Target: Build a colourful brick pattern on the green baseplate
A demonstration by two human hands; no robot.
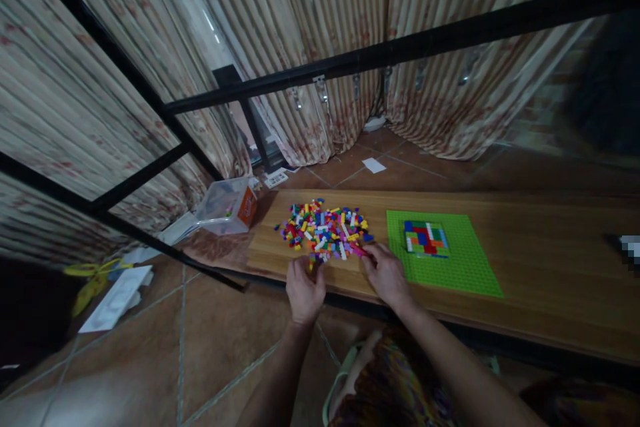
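Observation:
A heap of small toy building bricks [325, 227] in many colours lies on the wooden board. My left hand [305, 290] is at its near edge, fingers curled and thumb opposite. Yellow and green bricks [312, 261] show by its fingertips, and whether one is pinched is hard to make out. My right hand [389, 275] reaches the heap's right edge, with thumb and fingers closed on a red brick [358, 250]. Right of it lies a green baseplate [467, 253], bearing a flat patch of joined bricks [426, 239] in red, blue, white and green.
The long wooden board [545, 240] has a dark frame bar beneath its near edge. A clear plastic box [225, 210] with an orange label stands at its left end. Black metal bars [340, 61] cross in front of the curtains [320, 7]. Papers lie on the tiled floor.

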